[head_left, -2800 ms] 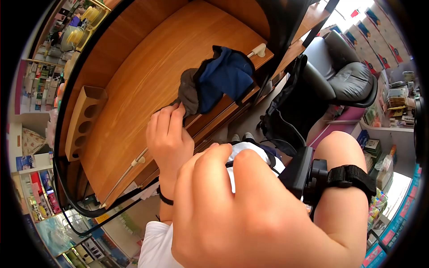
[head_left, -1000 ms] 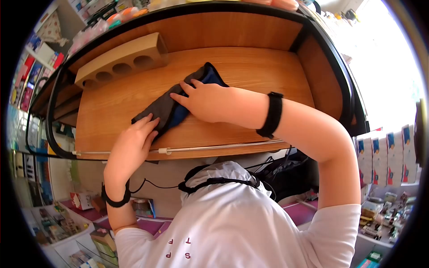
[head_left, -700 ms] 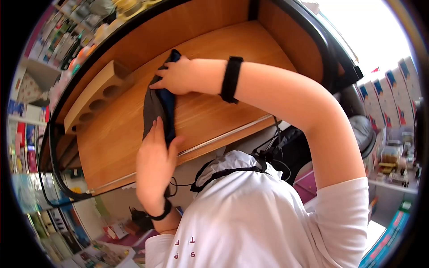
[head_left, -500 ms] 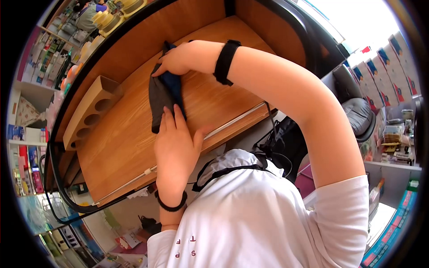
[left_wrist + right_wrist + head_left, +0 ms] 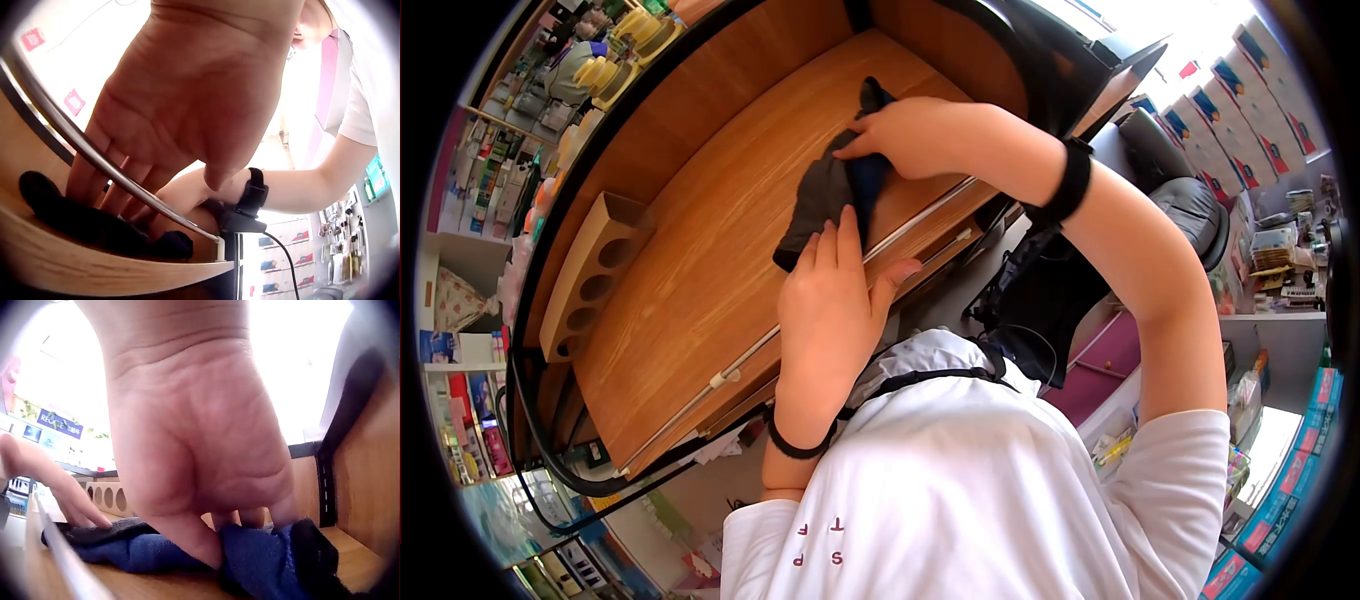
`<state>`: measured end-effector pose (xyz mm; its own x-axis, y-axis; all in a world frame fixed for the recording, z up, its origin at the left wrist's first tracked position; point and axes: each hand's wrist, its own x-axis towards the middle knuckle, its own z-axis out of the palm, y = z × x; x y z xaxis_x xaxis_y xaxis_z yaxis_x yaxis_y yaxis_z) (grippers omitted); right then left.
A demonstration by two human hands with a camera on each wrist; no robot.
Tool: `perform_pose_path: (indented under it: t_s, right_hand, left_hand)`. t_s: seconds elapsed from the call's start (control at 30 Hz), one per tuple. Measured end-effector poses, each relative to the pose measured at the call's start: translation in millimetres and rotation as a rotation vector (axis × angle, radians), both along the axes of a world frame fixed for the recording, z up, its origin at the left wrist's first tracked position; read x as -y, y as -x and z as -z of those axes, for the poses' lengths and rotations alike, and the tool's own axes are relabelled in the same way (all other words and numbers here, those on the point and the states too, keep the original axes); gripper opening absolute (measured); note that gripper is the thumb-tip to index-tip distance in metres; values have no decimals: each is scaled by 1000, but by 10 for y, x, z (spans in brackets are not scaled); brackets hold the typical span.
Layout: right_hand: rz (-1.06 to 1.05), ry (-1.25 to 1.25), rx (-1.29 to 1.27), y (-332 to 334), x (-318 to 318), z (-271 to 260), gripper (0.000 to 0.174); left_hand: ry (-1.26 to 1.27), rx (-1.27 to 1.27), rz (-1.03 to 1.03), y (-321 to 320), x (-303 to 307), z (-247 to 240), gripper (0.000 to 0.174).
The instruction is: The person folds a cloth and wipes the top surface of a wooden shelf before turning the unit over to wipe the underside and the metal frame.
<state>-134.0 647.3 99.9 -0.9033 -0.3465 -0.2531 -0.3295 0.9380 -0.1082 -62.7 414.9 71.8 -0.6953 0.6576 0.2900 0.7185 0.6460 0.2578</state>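
A folded cloth (image 5: 820,190), grey on top with blue showing along one side and dark edging, lies on the wooden desktop (image 5: 690,240) close to the front rail. At its near end my left hand (image 5: 825,325) rests with straight fingers on the grey face, thumb held out to the side. Toward the far end, my right hand (image 5: 920,135) reaches over the blue side. In the right wrist view that hand's thumb is in front of a raised blue fold (image 5: 256,556), and its fingertips are hidden behind it.
A cardboard holder with round holes (image 5: 595,280) stands at the desk's left back. A metal rail (image 5: 750,350) runs along the front edge. Wooden panels with a black frame (image 5: 545,440) surround the desktop. A grey armchair (image 5: 1185,205) stands at the right.
Earlier the cloth lay partly spread, blue side up, with my right hand raised off it. Now it is folded, mostly grey on top, under both hands. Lately it has shifted right, away from the cardboard holder.
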Motion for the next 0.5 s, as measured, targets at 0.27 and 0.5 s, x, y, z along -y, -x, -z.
perform_pose_path:
  t_s: [0.27, 0.5]
  right_hand:
    - [56, 205, 10, -582, -296, -4, 57]
    - [46, 274, -106, -337, -263, -80, 47]
  left_hand:
    - [-115, -58, 84, 9, -36, -13, 34]
    - [-194, -22, -34, -43, 25, 150, 27]
